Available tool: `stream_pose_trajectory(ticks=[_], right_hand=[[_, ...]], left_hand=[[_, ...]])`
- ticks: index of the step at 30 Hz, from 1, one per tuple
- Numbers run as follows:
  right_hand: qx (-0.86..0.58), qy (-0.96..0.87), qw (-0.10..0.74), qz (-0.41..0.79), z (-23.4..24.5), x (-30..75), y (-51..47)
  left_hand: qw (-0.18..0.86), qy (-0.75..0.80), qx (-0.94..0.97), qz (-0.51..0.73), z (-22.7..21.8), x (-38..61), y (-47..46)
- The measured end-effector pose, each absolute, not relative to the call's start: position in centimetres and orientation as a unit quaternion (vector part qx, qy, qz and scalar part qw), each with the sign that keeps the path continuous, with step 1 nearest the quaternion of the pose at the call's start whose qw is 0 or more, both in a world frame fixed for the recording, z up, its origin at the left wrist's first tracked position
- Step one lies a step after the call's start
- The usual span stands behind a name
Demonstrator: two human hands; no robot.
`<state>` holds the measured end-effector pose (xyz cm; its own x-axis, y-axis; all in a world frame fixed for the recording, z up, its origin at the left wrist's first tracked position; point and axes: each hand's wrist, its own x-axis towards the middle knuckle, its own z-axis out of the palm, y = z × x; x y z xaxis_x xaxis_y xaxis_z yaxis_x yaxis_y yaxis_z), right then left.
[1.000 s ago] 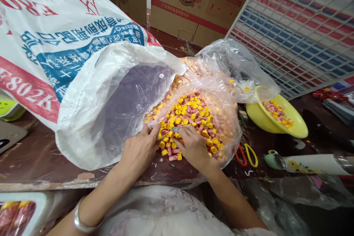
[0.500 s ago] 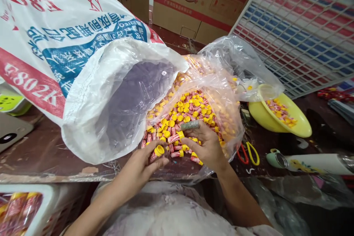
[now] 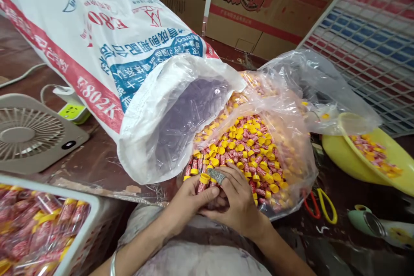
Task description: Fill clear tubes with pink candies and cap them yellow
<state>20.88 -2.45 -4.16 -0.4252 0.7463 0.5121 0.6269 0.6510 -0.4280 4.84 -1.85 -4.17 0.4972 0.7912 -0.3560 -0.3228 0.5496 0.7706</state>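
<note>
A heap of small red-and-white tubes with yellow caps (image 3: 249,146) spills from a clear plastic bag (image 3: 291,95) on the brown table. At the heap's near edge my left hand (image 3: 189,202) is closed round a bunch of these tubes (image 3: 203,181), yellow caps pointing up. My right hand (image 3: 237,202) presses against the same bunch from the right, its fingers curled on it. A grey patterned cover sits on my right forefinger (image 3: 216,175).
A large white woven sack (image 3: 106,47) with red and blue print lies open-mouthed to the left. A white basket (image 3: 87,207) of packed tubes stands at lower left, a beige fan (image 3: 29,131) behind it. A yellow bowl (image 3: 355,159), scissors (image 3: 320,205) and cardboard boxes (image 3: 258,4) are on the right.
Both hands drew back from the heap toward me and came together round a bunch of tubes. The camera swung left, bringing the fan and the basket into view.
</note>
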Motion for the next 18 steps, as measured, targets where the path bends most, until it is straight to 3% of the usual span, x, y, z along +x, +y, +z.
stream_pose_trajectory(ticks=[3, 5, 7, 9, 12, 15, 18], right_hand=[[-0.407, -0.849, 0.318, 0.110, -4.1, 20.8, -2.3], [-0.408, -0.858, 0.277, 0.145, -3.6, 21.7, -1.9], [-0.436, -0.847, 0.262, 0.155, -3.2, 23.3, -1.5], [-0.494, -0.815, 0.277, 0.120, -3.3, 25.4, -1.0], [-0.543, -0.787, 0.287, 0.058, -3.8, 27.8, -0.8], [-0.522, -0.812, 0.253, 0.068, -4.3, 28.0, -1.5], [-0.477, -0.857, 0.172, 0.093, -4.5, 26.8, -2.5]], left_hand=[[0.807, 0.370, 0.331, 0.321, -4.1, 4.5, -1.8], [0.743, 0.412, 0.419, 0.320, -3.7, 3.2, -1.6], [0.568, 0.483, 0.577, 0.334, -3.0, 1.1, -1.1], [0.310, 0.548, 0.713, 0.309, -2.4, -1.3, -0.5], [0.024, 0.558, 0.813, 0.163, -2.1, -3.8, 0.5], [-0.055, 0.504, 0.862, 0.025, -2.5, -4.4, 1.3], [-0.061, 0.486, 0.871, -0.014, -3.0, -4.1, 1.7]])
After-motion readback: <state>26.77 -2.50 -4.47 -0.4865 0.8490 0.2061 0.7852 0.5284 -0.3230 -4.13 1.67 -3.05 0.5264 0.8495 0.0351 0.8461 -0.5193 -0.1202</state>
